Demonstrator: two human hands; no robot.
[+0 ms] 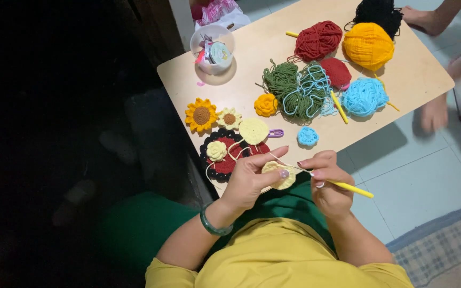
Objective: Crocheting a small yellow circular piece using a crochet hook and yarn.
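Left hand [247, 180] pinches a small pale yellow crochet round [279, 175] between thumb and fingers, held just above the near edge of the desk [417, 74]. Right hand [327, 184] has a closed grip on a yellow crochet hook [348, 186], tip at the round's edge. Pale yarn strand [230, 154] runs from the round across a red-and-black crochet piece [225, 160]. On the desk beyond: sunflower [201, 114], small blue round [308, 136], tangled green yarn [294, 90], red ball [318, 40], yellow ball [368, 46], blue yarn [365, 97]. Clear cup [212, 49] at far corner.
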